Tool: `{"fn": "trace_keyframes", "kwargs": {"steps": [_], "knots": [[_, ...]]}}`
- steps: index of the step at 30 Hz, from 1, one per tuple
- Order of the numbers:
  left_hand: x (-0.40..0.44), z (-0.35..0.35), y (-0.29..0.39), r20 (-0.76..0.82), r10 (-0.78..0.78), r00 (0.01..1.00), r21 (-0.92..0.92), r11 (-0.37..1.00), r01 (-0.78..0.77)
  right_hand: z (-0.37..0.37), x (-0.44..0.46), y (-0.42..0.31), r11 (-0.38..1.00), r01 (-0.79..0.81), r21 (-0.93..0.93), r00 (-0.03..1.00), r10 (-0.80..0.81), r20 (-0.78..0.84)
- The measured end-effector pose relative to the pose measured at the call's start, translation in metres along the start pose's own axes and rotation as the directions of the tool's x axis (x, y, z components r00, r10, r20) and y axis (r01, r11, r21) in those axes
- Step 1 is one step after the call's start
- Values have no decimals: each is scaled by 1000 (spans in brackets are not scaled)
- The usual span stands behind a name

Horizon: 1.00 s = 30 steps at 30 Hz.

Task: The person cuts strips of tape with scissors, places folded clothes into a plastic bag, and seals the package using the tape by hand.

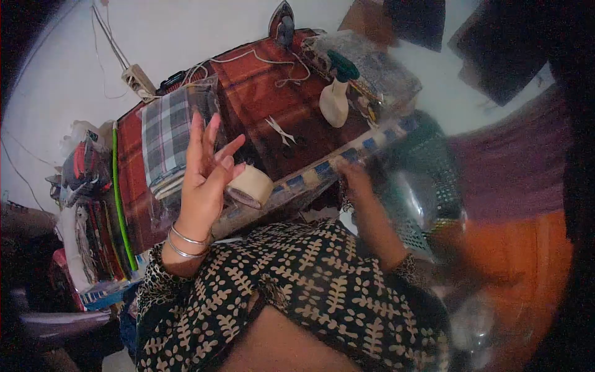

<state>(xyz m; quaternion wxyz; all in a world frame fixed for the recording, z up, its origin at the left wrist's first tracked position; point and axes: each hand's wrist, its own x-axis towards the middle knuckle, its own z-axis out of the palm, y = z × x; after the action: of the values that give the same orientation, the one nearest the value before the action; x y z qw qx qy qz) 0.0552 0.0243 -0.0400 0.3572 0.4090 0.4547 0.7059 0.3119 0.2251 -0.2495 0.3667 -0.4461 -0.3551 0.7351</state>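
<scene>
My left hand [207,164], with silver bangles at the wrist, is raised with its fingers spread. Right beside it is a wide roll of tape [252,187] at the table's front edge; whether the fingers touch it I cannot tell. Behind the hand, a folded plaid cloth [164,133] lies in a clear plastic bag. My right hand [354,178] is at the table's front edge, blurred, its fingers partly hidden. Nearest to it on the red plaid cover are small scissors [282,131], blades apart, and a white spray bottle [335,102] with a green head.
An iron [282,23] stands at the back, its cord trailing over the red plaid table cover [248,80]. A power strip [138,82] hangs by the wall. Bagged cloth [378,65] sits at the right. A green stick [118,192] and folded textiles [96,242] are left.
</scene>
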Motion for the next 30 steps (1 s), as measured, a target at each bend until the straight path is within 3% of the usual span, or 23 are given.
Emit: {"fn": "trace_keyframes", "kwargs": {"steps": [2,3,4,6,9,12,14,15,17,18,19,20,21,23,25,28,30], "knots": [[-3,2,-1,30,-12,999,-18,1000,13,1,-2,9,966,183,-181,974,-203,-101],[-3,3,-1,32,-19,999,-17,1000,20,-12,8,23,968,177,-179,974,-198,-106],[-3,5,1,41,-21,999,-35,999,22,-35,27,41,921,135,-366,959,-215,-186],[-1,9,4,50,-49,998,-41,998,51,-47,27,44,849,48,-526,937,-221,-271],[-3,6,0,48,-104,993,-84,991,108,-59,31,40,836,-73,-544,957,-95,-276],[-5,5,-5,99,-94,991,-100,990,104,-69,33,38,699,-67,-712,899,-267,-347],[-6,7,-7,187,-98,977,-34,994,107,-53,2,3,830,-115,-545,943,-81,-323],[-5,9,-8,191,-95,977,-32,994,103,-48,-6,-1,832,-112,-543,943,-84,-323],[-6,10,-8,327,-184,927,1,981,194,-32,-22,-4,774,54,-631,926,-274,-258],[-7,10,-10,333,-181,925,2,981,192,-15,-33,-11,776,56,-628,924,-278,-262],[-7,11,-13,418,-222,881,-26,966,256,6,-48,-21,835,163,-526,974,-222,-50],[-7,12,-16,502,-255,827,-48,946,321,29,-63,-33,886,243,-396,967,-188,171],[-8,12,-19,506,-257,823,-43,946,322,55,-79,-47,866,327,-379,925,-211,315],[-8,16,-23,573,-342,745,-26,901,434,94,-103,-71,840,413,-352,864,-238,444],[-8,21,-24,607,-351,713,-15,892,451,115,-113,-84,861,458,-221,720,-214,660],[-8,25,-21,645,-372,667,10,878,479,121,-110,-90,907,354,-228,726,-113,679],[-8,26,-17,658,-377,651,18,873,488,116,-109,-88,867,400,-297,736,-111,668]]}}
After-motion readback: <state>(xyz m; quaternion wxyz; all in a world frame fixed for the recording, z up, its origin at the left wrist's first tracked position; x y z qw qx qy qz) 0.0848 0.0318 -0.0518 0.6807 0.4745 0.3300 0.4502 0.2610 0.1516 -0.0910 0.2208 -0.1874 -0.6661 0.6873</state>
